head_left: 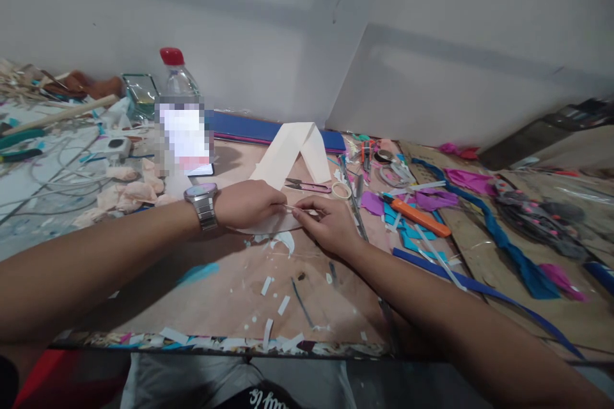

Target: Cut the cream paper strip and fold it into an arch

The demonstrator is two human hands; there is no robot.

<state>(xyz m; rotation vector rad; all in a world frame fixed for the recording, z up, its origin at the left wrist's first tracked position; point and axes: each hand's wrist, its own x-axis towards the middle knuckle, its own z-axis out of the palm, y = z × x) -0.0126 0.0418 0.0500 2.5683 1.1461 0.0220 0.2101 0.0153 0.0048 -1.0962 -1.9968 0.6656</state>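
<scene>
A wide cream strip (pixel 274 163), of paper or stiff cloth, runs back from my hands, folds over at its far end and comes down on the right. My left hand (pixel 252 203), with a metal watch at the wrist, is closed on the strip's near part. My right hand (pixel 329 222) pinches the pale edge right beside it, fingertips almost meeting. What lies under the left fingers is hidden. Just behind my hands are small thread snips (pixel 307 186) and a roll of tape (pixel 341 190).
An orange cutter knife (pixel 419 216) lies among blue and purple scraps at right, near a long blue ribbon (pixel 503 243). At left stand a red-capped bottle (pixel 178 70) and a lit, blurred phone (pixel 186 137). Blue flat pieces (pixel 244 126) lie along the wall. White snippets dot the front.
</scene>
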